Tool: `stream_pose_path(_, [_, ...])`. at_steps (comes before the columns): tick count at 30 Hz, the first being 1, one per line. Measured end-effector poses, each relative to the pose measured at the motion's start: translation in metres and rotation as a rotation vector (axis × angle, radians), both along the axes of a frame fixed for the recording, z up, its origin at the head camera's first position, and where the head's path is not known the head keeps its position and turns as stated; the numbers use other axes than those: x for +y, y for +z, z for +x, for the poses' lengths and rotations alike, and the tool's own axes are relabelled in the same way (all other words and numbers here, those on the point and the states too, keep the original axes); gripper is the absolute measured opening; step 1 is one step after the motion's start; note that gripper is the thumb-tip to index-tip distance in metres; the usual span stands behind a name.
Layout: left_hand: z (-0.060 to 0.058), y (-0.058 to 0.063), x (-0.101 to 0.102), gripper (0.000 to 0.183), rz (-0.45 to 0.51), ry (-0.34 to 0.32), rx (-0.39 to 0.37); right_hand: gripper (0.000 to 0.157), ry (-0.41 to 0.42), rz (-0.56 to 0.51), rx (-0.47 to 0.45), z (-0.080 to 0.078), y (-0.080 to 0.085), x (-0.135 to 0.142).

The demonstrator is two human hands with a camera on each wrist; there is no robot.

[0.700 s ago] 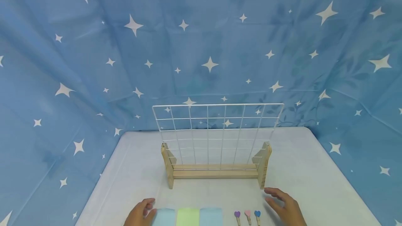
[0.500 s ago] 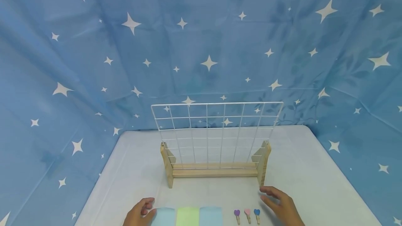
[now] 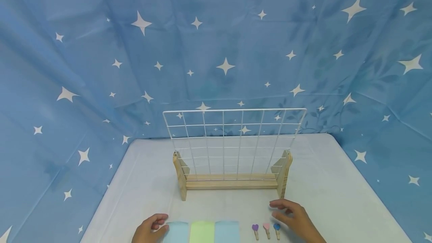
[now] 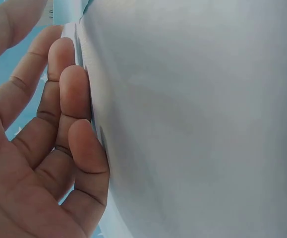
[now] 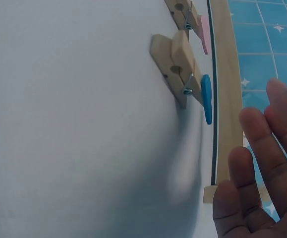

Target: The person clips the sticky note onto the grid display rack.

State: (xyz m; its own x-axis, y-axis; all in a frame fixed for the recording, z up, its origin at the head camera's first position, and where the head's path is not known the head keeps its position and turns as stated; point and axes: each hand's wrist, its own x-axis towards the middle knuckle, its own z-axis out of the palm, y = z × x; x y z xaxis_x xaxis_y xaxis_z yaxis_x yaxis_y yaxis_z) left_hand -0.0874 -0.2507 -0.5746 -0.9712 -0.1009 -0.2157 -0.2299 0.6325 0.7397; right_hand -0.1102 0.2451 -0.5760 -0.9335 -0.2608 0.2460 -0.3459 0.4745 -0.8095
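My left hand [image 3: 150, 228] rests on the white table, its fingers loosely bent and holding nothing, close to the left blue paper [image 3: 177, 232]. A green paper [image 3: 202, 231] and another blue paper [image 3: 227, 231] lie beside it in a row. To their right lie three small wooden clothespins with hearts: purple [image 3: 255, 228], pink [image 3: 266, 226] and blue [image 3: 277, 227]. My right hand [image 3: 295, 218] hovers just right of and behind the blue-heart clothespin. Its fingers are relaxed and apart from it; in the right wrist view that clothespin [image 5: 178, 64] stands clear of the fingertips.
Behind the papers and clothespins stands a white wire grid [image 3: 223, 123] in a wooden stand [image 3: 232, 185]. The white table [image 3: 324, 168] ends at a blue star-patterned curtain [image 3: 189, 48] at the back and both sides.
My right hand has moved left, from beside the stand's right foot toward the blue-heart clothespin. The left hand stays almost still. The head view has shifted slightly.
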Motion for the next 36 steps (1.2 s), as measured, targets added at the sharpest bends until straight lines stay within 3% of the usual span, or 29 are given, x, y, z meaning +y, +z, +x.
stream_pose_path(9, [-0.007, -0.025, -0.017, 0.036, -0.031, -0.088, 0.040, 0.019, 0.167, -0.001, -0.031, -0.009, 0.001, -0.010])
stream_pose_path(12, [-0.009, -0.022, -0.017, 0.033, -0.046, -0.097, 0.001, 0.019, 0.219, -0.003, -0.041, -0.011, 0.000, -0.014])
stream_pose_path(15, [-0.009, -0.011, -0.010, 0.026, -0.058, -0.086, -0.028, 0.019, 0.261, -0.005, -0.069, -0.013, -0.001, -0.018])
stream_pose_path(19, [-0.006, 0.001, 0.000, 0.019, -0.056, -0.065, -0.009, 0.019, 0.301, 0.005, -0.151, -0.015, -0.001, -0.021])
stream_pose_path(24, [-0.006, 0.002, 0.001, 0.017, -0.049, -0.064, 0.013, 0.018, 0.314, 0.025, -0.211, -0.016, 0.002, -0.026])
stream_pose_path(31, [-0.009, -0.001, 0.001, 0.016, -0.031, -0.047, -0.050, 0.017, 0.323, 0.064, -0.183, -0.018, 0.002, -0.036])
stream_pose_path(36, [-0.006, 0.005, 0.008, 0.010, -0.036, -0.029, -0.038, 0.014, 0.311, 0.080, -0.190, -0.018, -0.001, -0.041])
